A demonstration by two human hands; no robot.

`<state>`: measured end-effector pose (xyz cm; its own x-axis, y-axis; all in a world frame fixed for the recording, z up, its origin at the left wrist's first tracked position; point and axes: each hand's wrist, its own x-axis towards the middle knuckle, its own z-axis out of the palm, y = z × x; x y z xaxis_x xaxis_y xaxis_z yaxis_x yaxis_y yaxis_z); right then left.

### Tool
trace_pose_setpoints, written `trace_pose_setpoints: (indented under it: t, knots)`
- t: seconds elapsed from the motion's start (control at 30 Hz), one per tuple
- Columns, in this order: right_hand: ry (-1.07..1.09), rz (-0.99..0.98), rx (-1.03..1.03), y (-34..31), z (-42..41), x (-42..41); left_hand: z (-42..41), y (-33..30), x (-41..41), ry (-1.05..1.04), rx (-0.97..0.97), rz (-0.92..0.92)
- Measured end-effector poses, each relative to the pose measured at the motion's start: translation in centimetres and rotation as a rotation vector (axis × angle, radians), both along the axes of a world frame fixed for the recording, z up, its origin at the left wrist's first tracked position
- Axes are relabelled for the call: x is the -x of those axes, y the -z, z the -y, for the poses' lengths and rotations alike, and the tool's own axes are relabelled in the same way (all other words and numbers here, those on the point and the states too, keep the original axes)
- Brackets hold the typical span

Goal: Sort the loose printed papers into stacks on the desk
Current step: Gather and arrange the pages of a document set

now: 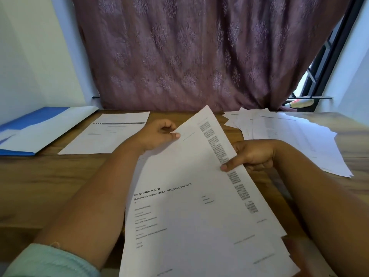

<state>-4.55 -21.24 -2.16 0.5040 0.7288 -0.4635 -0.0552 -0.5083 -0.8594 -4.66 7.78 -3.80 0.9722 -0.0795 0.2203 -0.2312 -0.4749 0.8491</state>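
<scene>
A bundle of printed white sheets (191, 206) is lifted over the wooden desk (50, 182) in front of me. My left hand (157, 135) pinches the upper left edge of the top sheet, which bears a title block. My right hand (253, 154) grips the right edge of the bundle, thumb on a column of dense print. One printed sheet with a dark header bar (107, 132) lies flat at the back left. A loose fanned pile of papers (295, 136) is spread at the back right.
A blue and white folder (38, 128) lies at the far left edge of the desk. A purple patterned curtain (199, 52) hangs behind the desk, with a window frame (323, 62) at the right. A small bottle (299, 102) lies on the sill.
</scene>
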Motion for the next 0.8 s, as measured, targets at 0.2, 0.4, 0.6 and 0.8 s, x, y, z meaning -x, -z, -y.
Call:
trace_pose_setpoints:
  t: [0.2,0.4,0.6,0.8]
  knots:
    - [0.145,0.071,-0.030,0.6,-1.2,-0.2,0.2,0.2,-0.1,-0.004,-0.035,0.006]
    - [0.483,0.478,-0.030,1.1,-1.3,-1.3,-0.5,-0.1,0.3,0.057,-0.035,-0.074]
    - [1.163,0.543,-0.234,0.7,1.3,-4.6,-0.8,0.1,0.0,0.023,0.027,-0.154]
    - [0.506,0.330,0.019,0.0,-0.2,-0.5,-0.3,0.5,0.2,0.081,-0.032,-0.175]
